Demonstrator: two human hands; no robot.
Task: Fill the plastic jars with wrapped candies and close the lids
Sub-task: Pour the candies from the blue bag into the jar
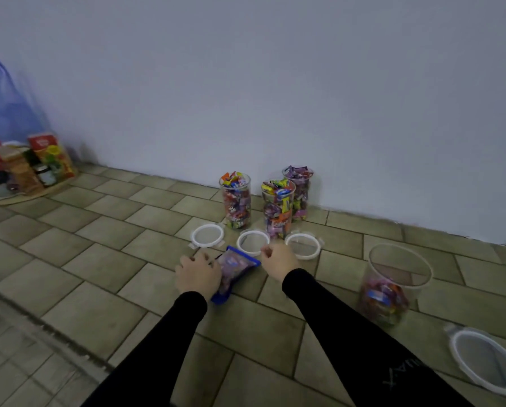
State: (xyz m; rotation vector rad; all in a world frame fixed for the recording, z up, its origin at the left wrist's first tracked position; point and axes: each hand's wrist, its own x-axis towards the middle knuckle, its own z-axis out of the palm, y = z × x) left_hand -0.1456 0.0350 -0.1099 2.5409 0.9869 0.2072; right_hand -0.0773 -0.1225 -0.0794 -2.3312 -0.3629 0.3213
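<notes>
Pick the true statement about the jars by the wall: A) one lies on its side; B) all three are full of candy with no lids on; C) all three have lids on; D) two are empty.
B: the three jars stand upright, packed with candy, tops open, while three lids lie flat on the floor in front of them.

Pale lettering on the black right sleeve (398,374), lower right of the frame, shows a clear "X"; other packaging print is too blurred to read.

A home floor: tan tiles (104,259), plain wall (245,83), groceries (37,165) stacked aside.
</notes>
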